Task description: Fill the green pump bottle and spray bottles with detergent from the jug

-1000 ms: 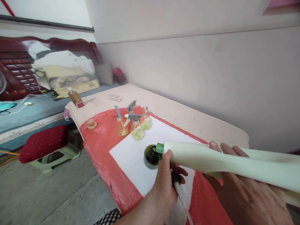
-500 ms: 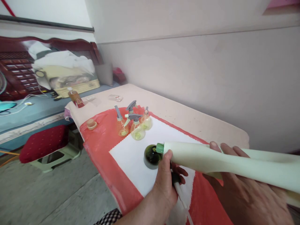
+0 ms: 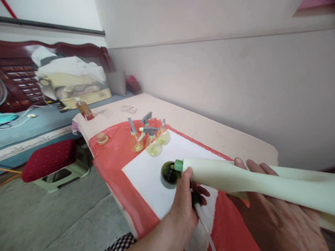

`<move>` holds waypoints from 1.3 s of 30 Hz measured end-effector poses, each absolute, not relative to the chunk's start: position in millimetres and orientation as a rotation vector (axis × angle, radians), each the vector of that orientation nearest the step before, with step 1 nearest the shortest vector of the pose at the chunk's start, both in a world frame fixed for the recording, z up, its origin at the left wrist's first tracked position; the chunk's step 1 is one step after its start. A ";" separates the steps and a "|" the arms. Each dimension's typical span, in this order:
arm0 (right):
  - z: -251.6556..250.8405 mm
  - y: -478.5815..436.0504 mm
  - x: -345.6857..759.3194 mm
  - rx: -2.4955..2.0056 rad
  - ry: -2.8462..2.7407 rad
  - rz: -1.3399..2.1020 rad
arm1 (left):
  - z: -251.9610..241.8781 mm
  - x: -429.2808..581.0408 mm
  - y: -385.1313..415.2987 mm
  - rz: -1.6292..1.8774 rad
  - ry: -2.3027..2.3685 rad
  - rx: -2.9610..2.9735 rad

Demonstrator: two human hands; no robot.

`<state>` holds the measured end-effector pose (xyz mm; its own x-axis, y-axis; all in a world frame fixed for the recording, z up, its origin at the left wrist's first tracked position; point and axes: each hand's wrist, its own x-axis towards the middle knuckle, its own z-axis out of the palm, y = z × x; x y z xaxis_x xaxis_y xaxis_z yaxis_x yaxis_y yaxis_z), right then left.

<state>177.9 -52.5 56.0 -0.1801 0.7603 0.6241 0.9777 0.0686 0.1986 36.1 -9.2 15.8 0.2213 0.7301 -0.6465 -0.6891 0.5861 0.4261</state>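
Fingers (image 3: 251,165) around pale green tube (image 3: 209,171)

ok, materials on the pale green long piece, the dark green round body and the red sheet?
Pale green long piece: likely moulded plastic, satin; smooth, even colour, soft highlights.
Dark green round body: glossy glass or clear plastic, can't tell which; sharp highlights, looks see-through.
Red sheet: probably thin plastic film, shiny; wrinkles catch the light.

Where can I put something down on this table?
There's room on the cream tablecloth between the red sheet and wall, and on the red sheet between the tan tub and white cloth. It's crowded around four trigger sprayers, round green vessel, left hand and pale tube.
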 end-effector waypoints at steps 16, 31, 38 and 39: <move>57.2 -53.7 180.5 -1.719 -2.012 -0.851 | 15.0 37.2 -10.4 0.988 0.911 0.052; 56.9 -53.9 179.2 -1.751 -2.006 -0.829 | 16.9 36.6 -9.0 0.979 0.923 0.051; 58.2 -54.6 178.9 -1.721 -2.012 -0.851 | 12.9 37.2 -8.7 0.989 0.907 0.063; 58.4 -54.8 178.8 -1.720 -2.010 -0.850 | 12.8 37.2 -8.7 0.987 0.907 0.062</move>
